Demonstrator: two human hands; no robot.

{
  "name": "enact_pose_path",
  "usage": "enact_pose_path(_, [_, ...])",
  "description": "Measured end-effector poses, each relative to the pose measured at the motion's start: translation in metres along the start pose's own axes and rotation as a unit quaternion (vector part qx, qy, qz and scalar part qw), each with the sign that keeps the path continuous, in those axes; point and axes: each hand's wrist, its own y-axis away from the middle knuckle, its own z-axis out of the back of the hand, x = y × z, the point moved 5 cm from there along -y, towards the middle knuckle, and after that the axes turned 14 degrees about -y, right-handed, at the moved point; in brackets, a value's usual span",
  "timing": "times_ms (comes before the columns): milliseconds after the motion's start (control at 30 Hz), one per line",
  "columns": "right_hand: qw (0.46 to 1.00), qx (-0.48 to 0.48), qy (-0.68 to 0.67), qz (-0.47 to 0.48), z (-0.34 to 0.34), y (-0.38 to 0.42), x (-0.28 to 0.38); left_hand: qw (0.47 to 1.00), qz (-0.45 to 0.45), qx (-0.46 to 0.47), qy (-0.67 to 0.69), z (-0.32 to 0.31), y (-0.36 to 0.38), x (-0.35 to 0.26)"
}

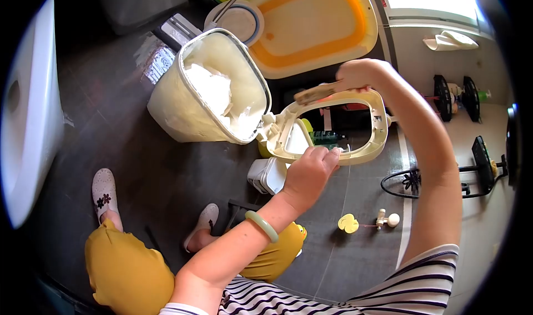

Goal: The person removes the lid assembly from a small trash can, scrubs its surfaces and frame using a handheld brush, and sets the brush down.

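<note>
My left hand (pixel 310 176), with a pale green bangle at the wrist, grips the near edge of a cream ring-shaped bin lid frame (pixel 377 134). The frame stands out open from the rim of a cream trash bin (pixel 169 101), joined at the hinge. White crumpled paper (pixel 210 90) lies inside the bin. In my right hand (pixel 363 73), closed around its handle, is a wooden brush (pixel 316 94) held over the far edge of the frame. The brush head is slightly blurred. Through the frame's opening a dark green bottle (pixel 326 137) shows on the floor side.
An orange and white folding tub (pixel 316 26) leans behind the bin. Beside it are a round white basin (pixel 241 23) and a flat mop head (pixel 180 32). A white container (pixel 269 175) stands below the frame. The toilet (pixel 33 109) is at far left; wall shelves (pixel 455 97) at right.
</note>
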Motion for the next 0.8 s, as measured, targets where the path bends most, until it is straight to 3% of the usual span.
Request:
enact_pose_path(67, [0.998,0.013,0.067,-0.013,0.015,0.023,-0.022,1.0,0.0,-0.003,0.003,0.001,-0.001,0.001])
enact_pose_path(167, [0.997,-0.03,0.032,-0.062,0.019,0.035,-0.046,1.0,-0.006,0.007,-0.008,0.0,0.0,-0.002])
enact_pose_path(267, [1.0,-0.025,0.008,0.011,0.006,0.025,-0.018,1.0,-0.005,-0.005,-0.004,-0.001,0.0,0.001])
enact_pose_path(433, [0.999,-0.019,0.026,0.007,-0.013,0.003,0.026,1.0,-0.01,-0.006,-0.01,0.003,-0.002,0.002])
enact_pose_path(533, [0.999,-0.036,-0.02,-0.011,-0.008,0.017,-0.006,1.0,-0.005,-0.001,-0.003,0.002,-0.001,0.002])
enact_pose_path(600, [0.998,-0.041,0.02,-0.035,0.001,0.05,-0.03,1.0,-0.006,-0.002,0.005,0.003,0.0,0.001])
enact_pose_path(800, [0.984,-0.159,0.058,-0.055,0.017,0.109,-0.094,0.999,-0.028,0.006,-0.025,-0.006,0.005,0.0])
